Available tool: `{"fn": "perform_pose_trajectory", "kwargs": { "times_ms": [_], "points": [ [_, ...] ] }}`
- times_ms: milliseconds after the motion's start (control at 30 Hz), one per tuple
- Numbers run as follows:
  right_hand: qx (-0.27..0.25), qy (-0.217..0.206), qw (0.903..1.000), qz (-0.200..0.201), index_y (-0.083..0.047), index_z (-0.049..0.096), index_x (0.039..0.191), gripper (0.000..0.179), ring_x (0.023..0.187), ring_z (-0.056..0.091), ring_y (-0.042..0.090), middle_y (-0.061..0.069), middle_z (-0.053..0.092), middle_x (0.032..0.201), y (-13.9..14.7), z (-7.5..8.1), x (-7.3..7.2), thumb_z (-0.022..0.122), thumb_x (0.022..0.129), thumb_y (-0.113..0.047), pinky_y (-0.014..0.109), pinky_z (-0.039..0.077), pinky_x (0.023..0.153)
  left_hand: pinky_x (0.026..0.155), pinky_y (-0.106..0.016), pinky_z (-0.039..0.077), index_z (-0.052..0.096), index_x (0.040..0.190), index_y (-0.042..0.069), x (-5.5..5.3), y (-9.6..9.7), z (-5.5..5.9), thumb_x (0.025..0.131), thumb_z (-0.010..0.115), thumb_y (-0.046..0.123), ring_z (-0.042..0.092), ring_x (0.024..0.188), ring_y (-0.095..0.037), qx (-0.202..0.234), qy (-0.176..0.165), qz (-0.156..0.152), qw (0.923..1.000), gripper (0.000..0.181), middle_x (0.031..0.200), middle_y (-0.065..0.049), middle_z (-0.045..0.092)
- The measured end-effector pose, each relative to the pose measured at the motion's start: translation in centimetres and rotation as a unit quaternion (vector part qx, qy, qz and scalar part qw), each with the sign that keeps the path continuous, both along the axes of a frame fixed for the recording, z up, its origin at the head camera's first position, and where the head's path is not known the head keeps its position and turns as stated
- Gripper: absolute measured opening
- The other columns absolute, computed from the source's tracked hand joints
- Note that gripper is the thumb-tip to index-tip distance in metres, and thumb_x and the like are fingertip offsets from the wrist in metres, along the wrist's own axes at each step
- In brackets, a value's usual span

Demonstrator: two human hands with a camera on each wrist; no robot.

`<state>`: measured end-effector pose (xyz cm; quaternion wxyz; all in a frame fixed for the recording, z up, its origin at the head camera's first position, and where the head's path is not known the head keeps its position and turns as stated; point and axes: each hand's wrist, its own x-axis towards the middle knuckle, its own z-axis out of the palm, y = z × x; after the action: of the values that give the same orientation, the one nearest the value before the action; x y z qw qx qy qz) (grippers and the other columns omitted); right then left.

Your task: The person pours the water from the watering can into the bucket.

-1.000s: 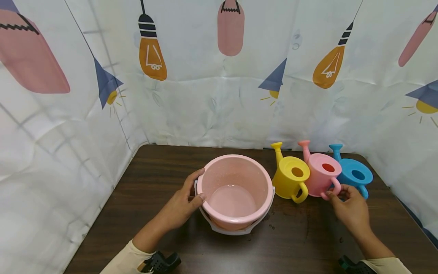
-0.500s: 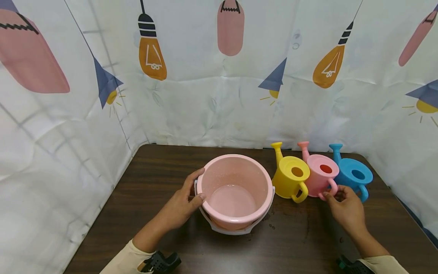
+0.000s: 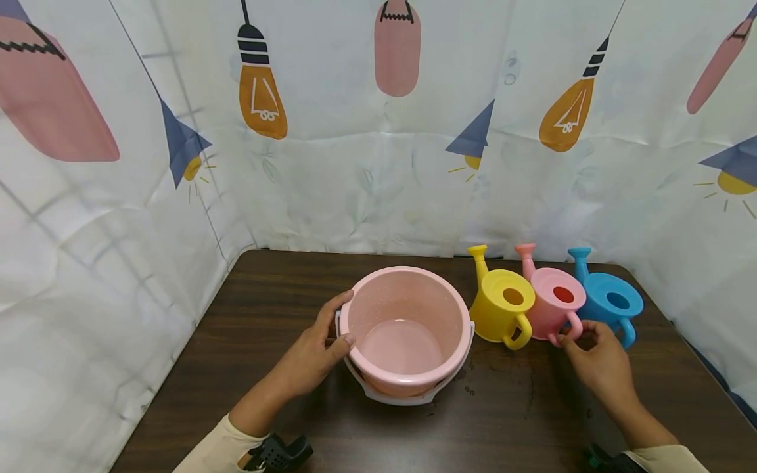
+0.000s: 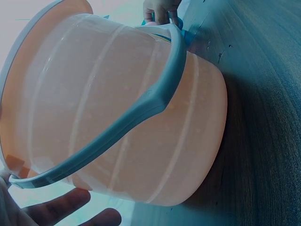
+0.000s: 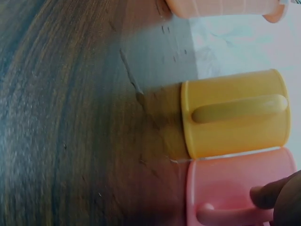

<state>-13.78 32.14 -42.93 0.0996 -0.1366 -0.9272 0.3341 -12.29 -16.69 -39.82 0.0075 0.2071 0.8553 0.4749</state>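
A pink bucket (image 3: pixel 408 348) with a pale bail handle (image 4: pixel 127 122) lowered along its side stands upright on the table. My left hand (image 3: pixel 310 358) rests against the bucket's left side, index finger and thumb at the rim and the other fingers loosely spread in the left wrist view. To the right, a pink watering can (image 3: pixel 550 315) stands between a yellow watering can (image 3: pixel 493 315) and a blue watering can (image 3: pixel 615 302). My right hand (image 3: pixel 603 361) pinches the pink can's handle low down, thumb in front; its other fingers are partly hidden.
The dark wooden table (image 3: pixel 284 289) shows water drops (image 3: pixel 467 391) right of the bucket. A white printed sheet (image 3: pixel 355 190) hangs behind and along the sides. All three cans stand side by side near the back right corner, spouts pointing to the back.
The pink watering can has shifted slightly left, up against the yellow one, with my right hand moving along on its handle. My left hand and the bucket have stayed put.
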Motion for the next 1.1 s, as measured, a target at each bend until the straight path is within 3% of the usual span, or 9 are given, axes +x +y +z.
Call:
{"fn": "perform_pose_trajectory", "kwargs": {
  "times_ms": [133,233,367,567,867,967,1100],
  "points": [
    [0.017,0.02,0.9995,0.019,0.01,0.047,0.134,0.061,0.112,0.055,0.052,0.036,0.057,0.126,0.5,0.8,0.7,0.066,0.1,-0.037,0.062,0.051,0.077,0.09,-0.046,0.051,0.018,0.161,0.034,0.0,0.0,-0.1,0.103,0.053,0.036,0.063,0.111,-0.021,0.001,0.003,-0.002,1.0,0.069,0.127,-0.011,0.063],
    [0.038,0.041,0.9981,0.028,0.009,0.049,0.133,0.059,0.107,0.058,0.051,0.035,0.059,0.124,0.9,1.4,1.3,0.064,0.101,-0.038,0.05,0.054,0.065,0.09,-0.046,0.051,0.018,0.161,0.034,0.0,0.0,-0.1,0.102,0.053,0.036,0.063,0.11,-0.02,0.002,0.006,-0.002,1.0,0.069,0.127,-0.011,0.063],
    [0.054,0.054,0.997,0.014,0.008,0.05,0.133,0.057,0.101,0.06,0.049,0.034,0.06,0.123,1.6,2.3,1.9,0.063,0.102,-0.038,0.039,0.048,0.058,0.09,-0.046,0.051,0.019,0.161,0.034,0.0,-0.1,-0.1,0.102,0.053,0.036,0.063,0.11,-0.02,0.003,0.012,-0.001,0.9999,0.069,0.126,-0.011,0.063],
    [0.057,0.067,0.9953,-0.042,0.006,0.052,0.134,0.055,0.095,0.062,0.043,0.033,0.06,0.124,2.9,3.3,2.4,0.063,0.102,-0.036,0.041,0.042,0.063,0.09,-0.048,0.05,0.018,0.162,0.034,0.0,0.0,-0.1,0.103,0.053,0.036,0.063,0.11,-0.02,0.0,0.012,-0.001,0.9999,0.069,0.128,-0.012,0.063],
    [0.046,0.048,0.9881,-0.138,0.006,0.046,0.145,0.062,0.117,0.055,0.048,0.03,0.059,0.133,5.0,3.6,2.4,0.061,0.101,-0.034,0.046,0.036,0.069,0.091,-0.048,0.05,0.018,0.162,0.034,0.0,0.0,-0.1,0.103,0.053,0.036,0.063,0.111,-0.021,0.0,0.005,0.0,1.0,0.069,0.129,-0.013,0.062],
    [0.046,0.036,0.9876,-0.146,0.009,0.043,0.146,0.065,0.119,0.054,0.05,0.033,0.055,0.135,5.6,3.5,2.2,0.062,0.1,-0.033,0.048,0.038,0.069,0.092,-0.05,0.05,0.018,0.161,0.034,-0.1,0.0,-0.1,0.102,0.053,0.036,0.063,0.111,-0.021,0.0,0.005,0.001,1.0,0.069,0.129,-0.013,0.062],
    [0.042,0.028,0.9915,-0.12,0.015,0.039,0.145,0.069,0.115,0.054,0.053,0.038,0.052,0.133,6.5,3.1,2.0,0.064,0.1,-0.03,0.05,0.04,0.069,0.093,-0.05,0.05,0.018,0.161,0.033,-0.1,0.0,-0.1,0.102,0.054,0.036,0.063,0.11,-0.021,0.002,0.007,0.001,1.0,0.069,0.128,-0.013,0.063]
  ]
}}
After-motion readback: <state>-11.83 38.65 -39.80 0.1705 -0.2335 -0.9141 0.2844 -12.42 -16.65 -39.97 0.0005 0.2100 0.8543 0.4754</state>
